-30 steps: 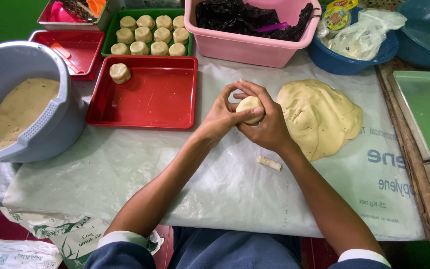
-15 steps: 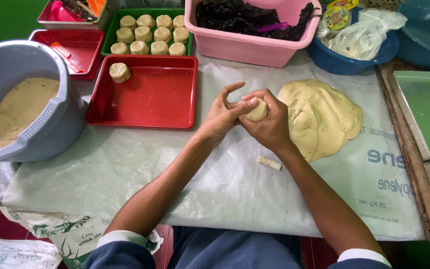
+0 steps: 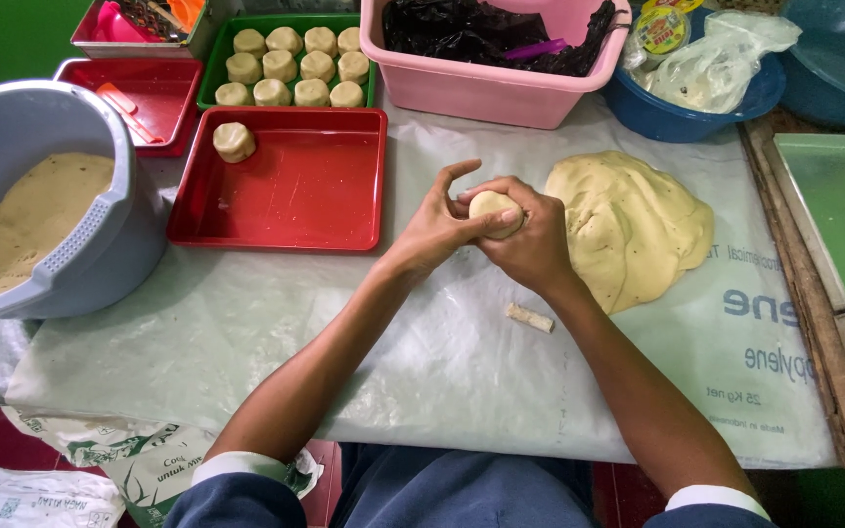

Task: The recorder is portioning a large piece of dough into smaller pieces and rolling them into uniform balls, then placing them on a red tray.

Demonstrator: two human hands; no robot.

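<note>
Cupping a soft, light, pale-yellow dough ball (image 3: 496, 208), the right hand (image 3: 530, 244) is closed around it; the left hand's (image 3: 434, 227) grip is pressed against its side, above the plastic-covered table (image 3: 422, 362).

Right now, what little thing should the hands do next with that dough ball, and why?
Probably press it flatter. The dough ball sits cupped in the right hand with the left hand pinching its side, and it looks rounder than the flat-topped piece lying in the red tray.

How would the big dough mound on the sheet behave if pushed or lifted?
The dough mound is folded and slumped, so it would probably dent rather than slide. Lifted, it would likely sag. The dough ball between both hands suggests it is soft.
</note>
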